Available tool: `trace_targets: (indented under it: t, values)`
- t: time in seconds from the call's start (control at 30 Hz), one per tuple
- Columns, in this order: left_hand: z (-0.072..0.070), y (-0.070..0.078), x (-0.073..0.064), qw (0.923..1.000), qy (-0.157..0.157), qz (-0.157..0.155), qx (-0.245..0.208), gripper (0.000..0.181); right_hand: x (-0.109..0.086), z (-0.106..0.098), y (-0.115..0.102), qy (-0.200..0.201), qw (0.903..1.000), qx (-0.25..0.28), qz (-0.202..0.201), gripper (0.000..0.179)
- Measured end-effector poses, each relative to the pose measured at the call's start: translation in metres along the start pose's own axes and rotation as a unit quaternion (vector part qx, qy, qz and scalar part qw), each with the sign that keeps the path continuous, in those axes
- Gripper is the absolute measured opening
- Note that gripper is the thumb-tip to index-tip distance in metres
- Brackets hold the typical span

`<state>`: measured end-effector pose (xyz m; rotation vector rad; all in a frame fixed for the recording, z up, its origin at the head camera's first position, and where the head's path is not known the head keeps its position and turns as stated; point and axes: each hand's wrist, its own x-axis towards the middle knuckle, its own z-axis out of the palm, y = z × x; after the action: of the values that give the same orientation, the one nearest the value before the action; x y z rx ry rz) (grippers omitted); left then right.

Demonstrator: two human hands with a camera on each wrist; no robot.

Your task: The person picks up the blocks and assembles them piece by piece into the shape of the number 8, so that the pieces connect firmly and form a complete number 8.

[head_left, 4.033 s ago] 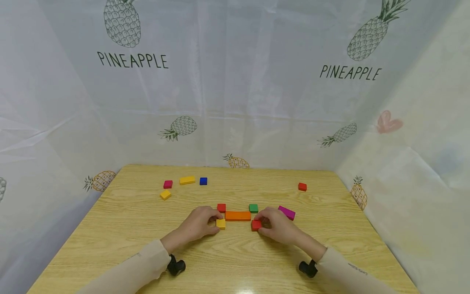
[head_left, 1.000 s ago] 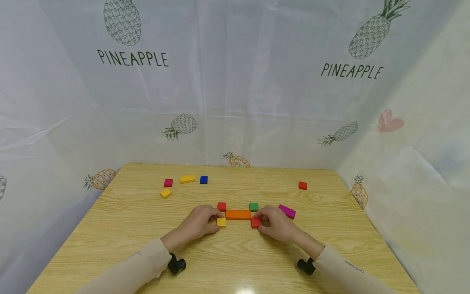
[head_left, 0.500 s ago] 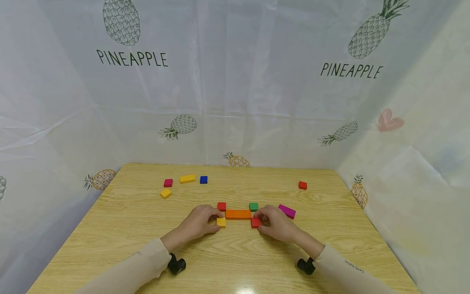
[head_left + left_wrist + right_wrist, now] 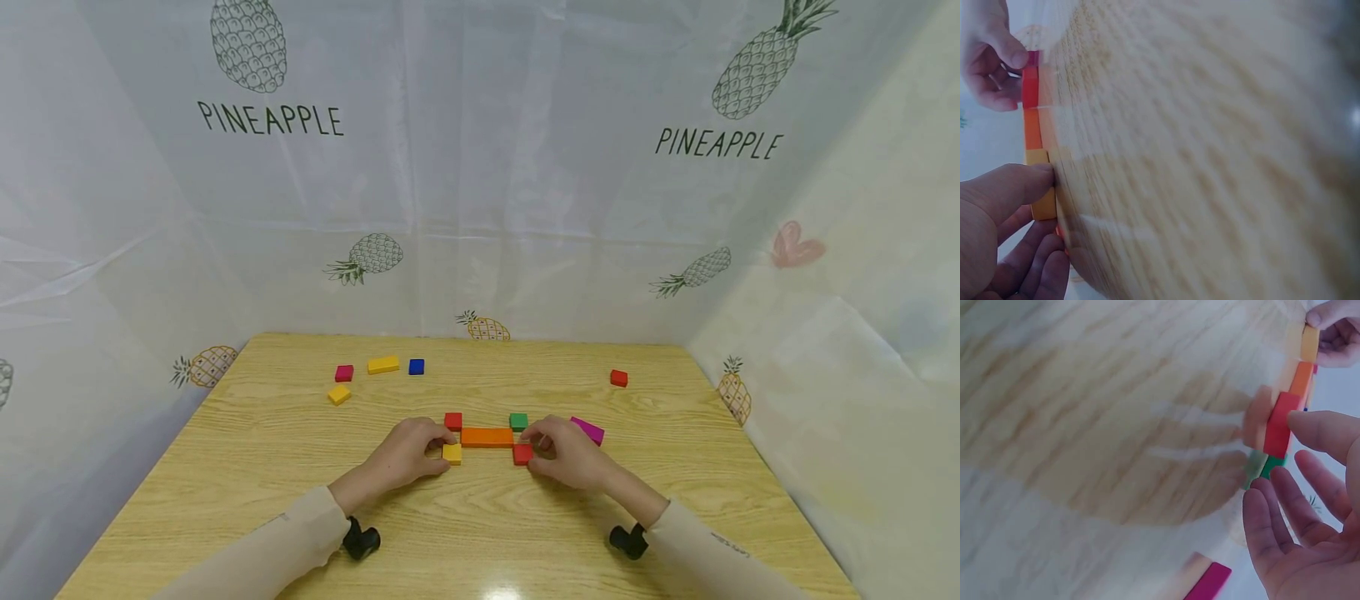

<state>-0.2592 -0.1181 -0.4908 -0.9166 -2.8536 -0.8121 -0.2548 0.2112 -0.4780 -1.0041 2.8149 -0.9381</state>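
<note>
In the head view, my left hand (image 4: 408,452) pinches a yellow square block (image 4: 452,454) at the left front corner of a small arrangement on the table. An orange long block (image 4: 487,438) lies in the middle of it, with a red block (image 4: 453,421) behind on the left and a green block (image 4: 518,422) behind on the right. My right hand (image 4: 568,454) is at a red square block (image 4: 522,454) at the right front corner. The right wrist view has its thumb (image 4: 1319,431) at that block's edge, while the other fingers stand spread away from it.
A magenta long block (image 4: 588,430) lies just beyond my right hand. Farther back are another red block (image 4: 618,378), a blue block (image 4: 416,367), a yellow long block (image 4: 383,365), a crimson block (image 4: 344,373) and a yellow block (image 4: 339,395). A pineapple-print curtain (image 4: 480,183) borders the table.
Over the last half second my right hand's fingers have loosened from the red block and shifted slightly right. My left hand and the blocks stay in place.
</note>
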Motion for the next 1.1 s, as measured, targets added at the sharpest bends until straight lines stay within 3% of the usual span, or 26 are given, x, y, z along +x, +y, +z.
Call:
trace_targets:
  t: [0.5,0.73,1.1]
  values:
    - [-0.002,0.001,-0.001,1.0,-0.002,-0.005,-0.003,0.028,0.006,-0.049,0.02,0.06,0.9978,0.013,0.024,0.034]
    - [-0.002,0.001,-0.001,1.0,-0.003,-0.004,-0.005,0.028,0.005,-0.076,0.052,0.095,0.9945,-0.015,0.042,0.037]
    - [0.001,-0.001,0.0,1.0,-0.005,0.001,-0.005,0.028,-0.007,-0.11,0.11,0.102,0.9897,-0.058,0.082,0.041]
